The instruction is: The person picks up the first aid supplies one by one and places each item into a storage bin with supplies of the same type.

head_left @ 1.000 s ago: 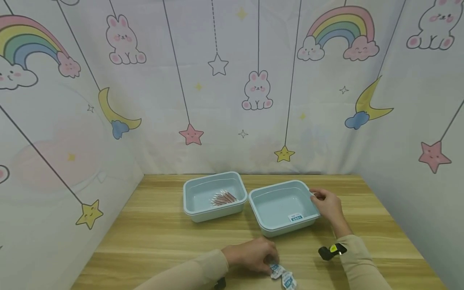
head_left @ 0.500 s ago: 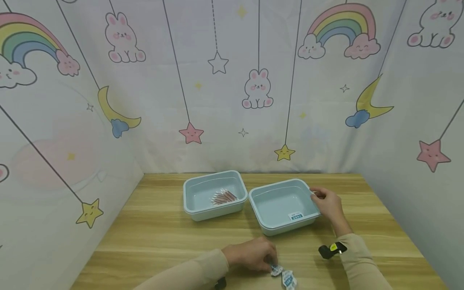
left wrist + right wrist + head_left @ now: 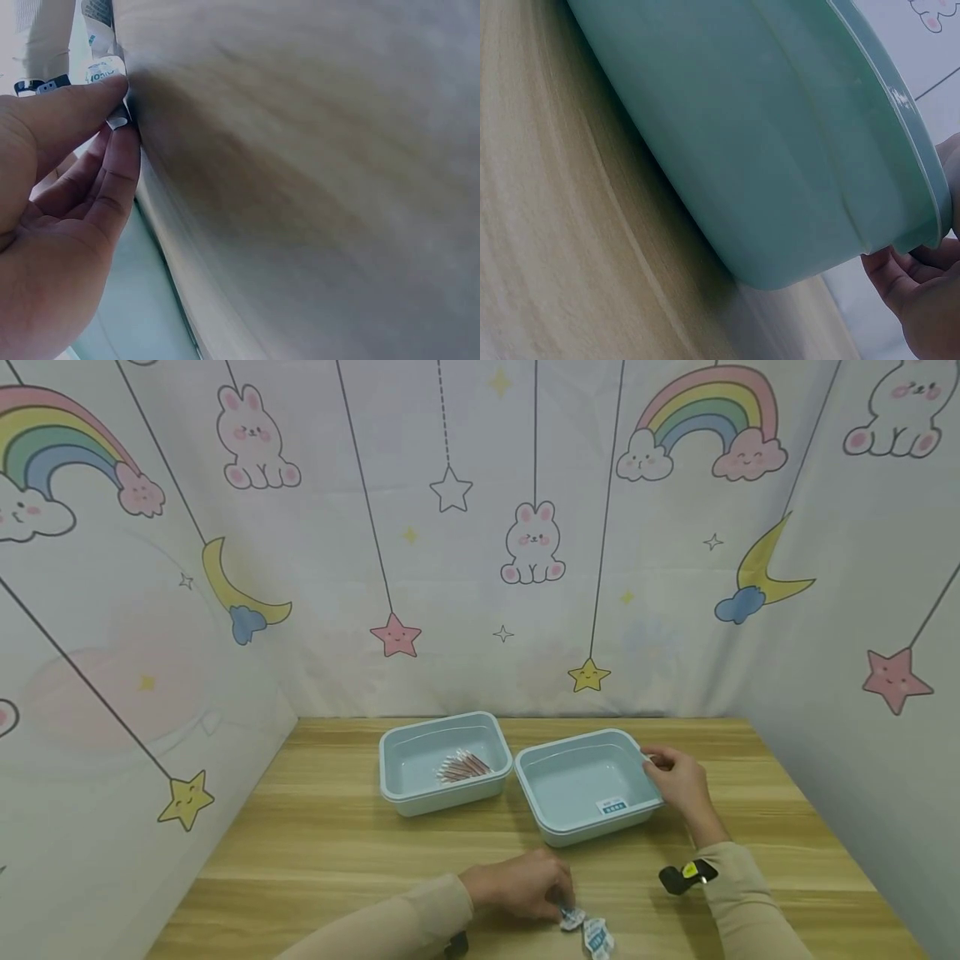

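My left hand [image 3: 525, 885] is low over the table at the front, its thumb and fingertips pinching a small crumpled white-and-blue alcohol wipe packet [image 3: 572, 918]. In the left wrist view, printed letters show on this packet [image 3: 105, 70] beside the thumb. A second crumpled packet [image 3: 598, 937] lies just to its right on the wood. Farther back, my right hand [image 3: 678, 781] grips the right rim of a pale blue plastic basin [image 3: 570, 838]; the right wrist view shows its fingers [image 3: 889, 277] under the lip. One flat packet [image 3: 612, 807] lies inside that basin.
Another pale blue basin [image 3: 442, 803] stands close on the left, with several brown-stemmed cotton swabs [image 3: 465, 768] in clear wrapping inside. The wood-grain table [image 3: 322, 860] meets cartoon-printed cloth walls [image 3: 450, 568] at the back and sides.
My left fingertips have shifted slightly left at the packet, and less of it shows than a second ago. The right hand and both basins keep their places.
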`<action>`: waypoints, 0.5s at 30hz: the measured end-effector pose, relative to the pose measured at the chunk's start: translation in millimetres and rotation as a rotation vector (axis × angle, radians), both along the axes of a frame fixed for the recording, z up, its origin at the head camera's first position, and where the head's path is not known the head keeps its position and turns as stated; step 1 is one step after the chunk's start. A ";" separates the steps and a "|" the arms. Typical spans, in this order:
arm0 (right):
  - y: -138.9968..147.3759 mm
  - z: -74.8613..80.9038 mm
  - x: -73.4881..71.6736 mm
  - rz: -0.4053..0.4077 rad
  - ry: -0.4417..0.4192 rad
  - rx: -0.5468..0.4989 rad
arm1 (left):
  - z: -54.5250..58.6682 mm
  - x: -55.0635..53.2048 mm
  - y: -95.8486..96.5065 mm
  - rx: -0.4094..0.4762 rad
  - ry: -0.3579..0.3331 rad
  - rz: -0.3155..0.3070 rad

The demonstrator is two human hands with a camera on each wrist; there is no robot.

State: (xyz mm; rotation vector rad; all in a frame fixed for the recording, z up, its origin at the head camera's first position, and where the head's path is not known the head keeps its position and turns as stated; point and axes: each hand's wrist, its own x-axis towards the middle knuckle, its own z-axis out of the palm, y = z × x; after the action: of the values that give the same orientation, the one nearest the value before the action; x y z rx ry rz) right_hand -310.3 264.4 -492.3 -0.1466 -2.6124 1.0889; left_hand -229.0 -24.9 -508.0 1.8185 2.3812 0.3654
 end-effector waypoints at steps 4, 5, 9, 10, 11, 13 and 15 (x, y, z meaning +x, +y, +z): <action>1.7 0.6 0.5 0.014 0.003 0.007 | 0.8 -0.4 0.6 -0.005 0.005 0.006; 2.1 0.6 0.4 0.013 0.003 0.006 | 1.1 -0.5 0.7 -0.006 0.007 0.007; 2.7 0.5 -0.3 0.014 0.003 0.014 | 1.9 -0.2 0.8 -0.004 0.006 0.010; 2.5 0.4 -0.3 0.013 0.004 0.019 | 2.2 -0.3 1.0 -0.002 0.003 0.010; 2.2 0.4 -0.4 0.012 0.007 0.022 | 2.2 -0.2 1.0 -0.001 0.003 0.009; 1.9 0.0 -0.5 0.011 0.010 0.027 | 2.7 -0.2 1.2 0.000 -0.003 0.007; 2.0 -0.2 -0.3 0.013 0.010 0.029 | 2.6 -0.8 1.5 0.003 -0.008 0.003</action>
State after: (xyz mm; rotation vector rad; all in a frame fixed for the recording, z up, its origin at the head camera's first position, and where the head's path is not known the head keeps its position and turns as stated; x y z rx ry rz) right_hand -310.6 266.4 -492.5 -0.1176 -2.6224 1.0526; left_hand -229.7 -23.4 -505.4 1.8109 2.3801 0.3765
